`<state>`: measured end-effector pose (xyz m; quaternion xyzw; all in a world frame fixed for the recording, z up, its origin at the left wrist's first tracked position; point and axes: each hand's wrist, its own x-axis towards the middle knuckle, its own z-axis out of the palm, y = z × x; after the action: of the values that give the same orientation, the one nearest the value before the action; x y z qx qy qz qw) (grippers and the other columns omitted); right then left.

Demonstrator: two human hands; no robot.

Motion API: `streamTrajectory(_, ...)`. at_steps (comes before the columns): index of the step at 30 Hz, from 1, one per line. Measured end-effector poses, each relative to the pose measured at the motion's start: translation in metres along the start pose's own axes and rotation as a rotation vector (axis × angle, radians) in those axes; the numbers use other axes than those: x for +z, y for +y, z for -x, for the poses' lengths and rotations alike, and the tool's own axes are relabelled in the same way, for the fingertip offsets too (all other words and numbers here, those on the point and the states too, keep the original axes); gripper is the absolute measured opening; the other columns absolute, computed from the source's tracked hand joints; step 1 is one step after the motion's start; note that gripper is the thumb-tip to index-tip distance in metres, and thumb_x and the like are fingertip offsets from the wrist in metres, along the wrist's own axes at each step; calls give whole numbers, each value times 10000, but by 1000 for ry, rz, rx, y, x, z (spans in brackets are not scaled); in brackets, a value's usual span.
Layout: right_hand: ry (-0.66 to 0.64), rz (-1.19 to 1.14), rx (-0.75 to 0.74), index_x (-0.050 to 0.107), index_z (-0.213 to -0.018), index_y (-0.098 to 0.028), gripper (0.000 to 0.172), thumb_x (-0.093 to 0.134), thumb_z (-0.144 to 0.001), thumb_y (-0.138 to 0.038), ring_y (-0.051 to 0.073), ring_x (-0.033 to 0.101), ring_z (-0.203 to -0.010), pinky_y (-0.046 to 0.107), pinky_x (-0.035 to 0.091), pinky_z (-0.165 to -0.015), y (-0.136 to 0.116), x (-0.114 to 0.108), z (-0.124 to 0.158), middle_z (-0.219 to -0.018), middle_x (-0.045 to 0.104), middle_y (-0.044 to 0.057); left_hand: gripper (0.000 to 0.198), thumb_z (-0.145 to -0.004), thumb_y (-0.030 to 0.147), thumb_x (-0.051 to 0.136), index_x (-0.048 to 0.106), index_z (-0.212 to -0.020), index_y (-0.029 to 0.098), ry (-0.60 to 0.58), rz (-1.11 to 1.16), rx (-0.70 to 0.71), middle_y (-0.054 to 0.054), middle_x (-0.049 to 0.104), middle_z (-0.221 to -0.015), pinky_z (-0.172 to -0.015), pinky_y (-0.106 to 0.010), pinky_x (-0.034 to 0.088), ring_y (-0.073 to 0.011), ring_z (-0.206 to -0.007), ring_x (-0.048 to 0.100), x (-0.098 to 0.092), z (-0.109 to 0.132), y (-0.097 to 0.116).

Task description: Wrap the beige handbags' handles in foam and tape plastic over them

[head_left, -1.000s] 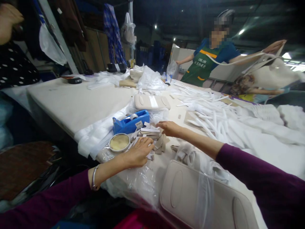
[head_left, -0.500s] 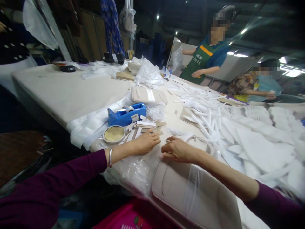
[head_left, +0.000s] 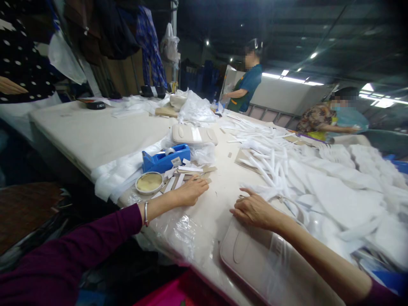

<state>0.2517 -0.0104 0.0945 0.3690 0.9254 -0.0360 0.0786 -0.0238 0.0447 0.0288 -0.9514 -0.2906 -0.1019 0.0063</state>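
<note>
Beige and padded, the flat rectangular cushion panel (head_left: 255,259) lies part-wrapped in clear plastic film at the near table edge, right under the person's right hand (head_left: 255,209). That hand rests palm down with its fingers spread over the panel's far end, gripping nothing that I can see. The panel's near corner runs out of view behind the right forearm and the bottom of the frame.

The left hand (head_left: 190,192) lies flat too, fingers loosely open, its tips on a scatter of small white and tan paper strips (head_left: 185,172). Whether it pinches one of them I cannot tell, since the fingertips cover the spot. A thin silver bangle (head_left: 145,213) sits on that wrist, above a purple sleeve (head_left: 73,255).

Just beyond the left hand stand a shallow round tin of yellowish paste (head_left: 148,182) and, behind it, a blue plastic tape dispenser (head_left: 165,158). Farther off lies a second beige padded panel (head_left: 194,134). Beyond the right hand a heap of white fabric strips and cut pieces (head_left: 318,178) spreads across the pale table (head_left: 95,131), its far side blurred.

Across the table a person in a green apron (head_left: 244,91) is turned away, another in a patterned top (head_left: 321,119) bends low, and a dotted dark sleeve (head_left: 22,72) shows off to the left, cut off by the frame.
</note>
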Motion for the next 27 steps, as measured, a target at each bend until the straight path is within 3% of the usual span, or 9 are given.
streamTrajectory(3, -89, -49, 52, 659, -691, -185, 442, 366, -971, -359, 204, 659, -728, 482, 264, -1080, 11, 0, 11, -721, 700, 67, 490, -779, -4, 449, 537, -1218, 195, -32, -5, 141, -80, 484, -1418, -1161, -461, 174, -219, -1406, 296, -1, -2, -3)
streamTrajectory(6, -90, -204, 96, 688, -952, -189, 390, 318, -979, -311, 208, 652, -944, 385, 391, -1017, 20, 0, 2, -1030, 704, 95, 484, -809, 59, 490, 505, -1281, 164, -71, -37, 138, -123, 509, -1392, -1167, -476, 155, -235, -1399, 320, 0, 2, -12)
streamTrajectory(8, -16, -264, 180, 583, -1236, -171, 390, 301, -982, -259, 190, 536, -1207, 327, 382, -1055, 28, 2, -19, -1332, 562, 105, 486, -810, 101, 530, 495, -1293, 146, -63, -67, 105, -143, 508, -1387, -1162, -512, 150, -265, -1387, 339, 2, 6, -17)
streamTrajectory(10, 32, -247, 288, 446, -1383, -131, 438, 328, -969, -209, 199, 383, -1354, 349, 324, -1118, 39, 7, -51, -1467, 407, 133, 472, -818, 124, 542, 497, -1287, 151, -28, -102, 96, -133, 524, -1369, -1159, -523, 156, -274, -1389, 329, 5, 9, -19)
streamTrajectory(14, 54, -204, 465, 421, -1389, -128, 441, 443, -973, -271, 290, 382, -1344, 513, 338, -1093, 58, 21, -120, -1454, 397, 173, 388, -841, 151, 527, 532, -1229, 137, 24, -177, 75, -129, 569, -1298, -1149, -498, 181, -271, -1360, 357, 9, 10, -19)
streamTrajectory(17, 59, -210, 504, 412, -1390, -157, 483, 487, -965, -373, 314, 381, -1335, 582, 327, -1075, 51, 37, -147, -1463, 379, 152, 312, -859, 145, 498, 566, -1163, 115, 40, -200, 60, -131, 603, -1227, -1117, -463, 240, -266, -1308, 407, 8, 11, -21)
streamTrajectory(20, 33, -248, 397, 393, -1411, -99, 534, 472, -961, -376, 311, 281, -1398, 505, 283, -1129, 23, 54, -140, -1512, 295, 195, 292, -865, 120, 472, 577, -1137, 103, 53, -181, 71, -145, 595, -1228, -1089, -429, 274, -257, -1275, 432, 4, 15, -29)
streamTrajectory(23, 15, -323, 274, 460, -1387, -133, 512, 501, -934, -368, 228, 322, -1389, 337, 305, -1139, 0, 58, -116, -1506, 346, 127, 277, -853, 111, 481, 594, -1105, 93, 61, -150, 69, -155, 601, -1211, -1073, -413, 288, -265, -1262, 438, -1, 21, -42)
streamTrajectory(27, 173, -384, 444, 503, -1344, -168, 406, 409, -971, -299, 225, 381, -1350, 410, 306, -1136, -2, 52, -106, -1462, 415, 113, 309, -856, 102, 479, 579, -1147, 130, 49, -104, 69, -130, 607, -1220, -1084, -463, 259, -270, -1295, 409, -6, 25, -51)
